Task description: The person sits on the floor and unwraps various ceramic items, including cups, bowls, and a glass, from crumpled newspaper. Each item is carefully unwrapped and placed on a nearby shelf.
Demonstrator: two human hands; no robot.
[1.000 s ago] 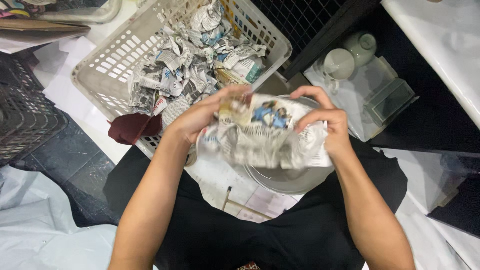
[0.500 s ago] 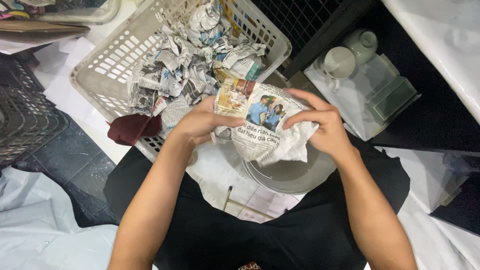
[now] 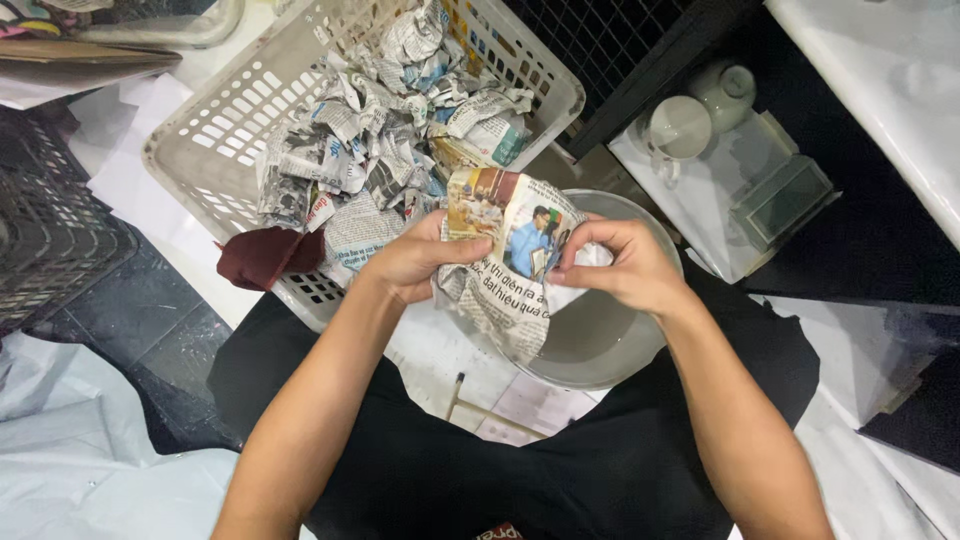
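Both my hands hold a bundle wrapped in crumpled newspaper (image 3: 512, 262) over a grey metal bowl (image 3: 600, 335) that rests on my lap. My left hand (image 3: 415, 262) grips the bundle's left side with the thumb on top. My right hand (image 3: 620, 265) pinches the paper's right edge with bent fingers. What is inside the paper is hidden. Just beyond my hands stands a cream plastic laundry basket (image 3: 205, 125) filled with several more newspaper-wrapped bundles (image 3: 385, 130).
A dark red cloth (image 3: 262, 257) lies by the basket's near corner. White cups (image 3: 680, 125) and a clear container (image 3: 785, 195) sit on a white sheet at the right. A dark wire crate (image 3: 45, 225) stands at the left. White fabric (image 3: 70, 450) lies at the lower left.
The newspaper bundle has been drawn in tighter between my hands and turned, and my right hand has shifted from its outer edge to pinching the paper near the middle.
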